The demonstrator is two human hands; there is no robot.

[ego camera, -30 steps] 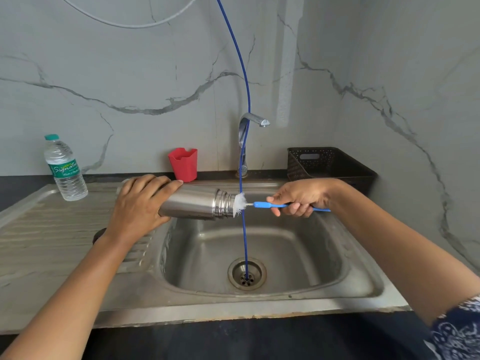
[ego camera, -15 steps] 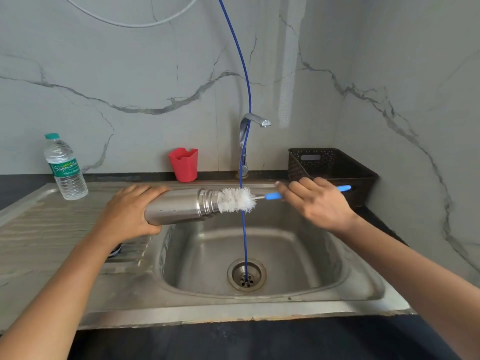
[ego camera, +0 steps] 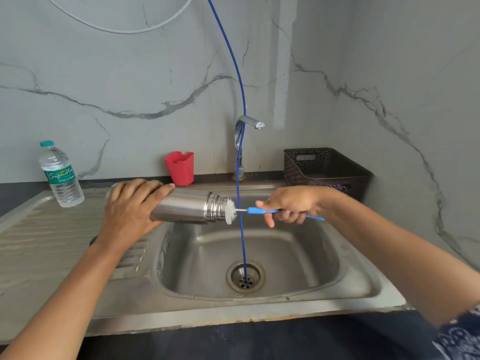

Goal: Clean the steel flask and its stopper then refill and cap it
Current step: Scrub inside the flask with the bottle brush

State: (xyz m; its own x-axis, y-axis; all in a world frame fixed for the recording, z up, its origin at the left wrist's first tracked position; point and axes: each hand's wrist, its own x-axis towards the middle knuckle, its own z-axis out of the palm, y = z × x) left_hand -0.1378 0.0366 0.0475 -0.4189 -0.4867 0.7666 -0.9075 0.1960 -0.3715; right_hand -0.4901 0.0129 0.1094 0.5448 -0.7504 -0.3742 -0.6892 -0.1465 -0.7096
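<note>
- This is a kitchen, most likely in a home.
- A stainless steel sink [ego camera: 259, 311] is set into a dark countertop [ego camera: 259, 339], with a ribbed drainboard [ego camera: 39, 242] on its left side.
- A chrome tap [ego camera: 240, 136] stands at the sink's back edge, above a basin with a round strainer drain [ego camera: 245, 276].
- Marble-look wall panels [ego camera: 130, 74] meet in a corner behind the sink.
- A red plastic holder [ego camera: 179, 168] and a dark perforated basket [ego camera: 327, 167] sit along the back edge, and a plastic water bottle [ego camera: 61, 175] stands at the drainboard's far left.
- A steel flask [ego camera: 187, 207] and a bottle brush [ego camera: 255, 210] are over the basin.
</note>
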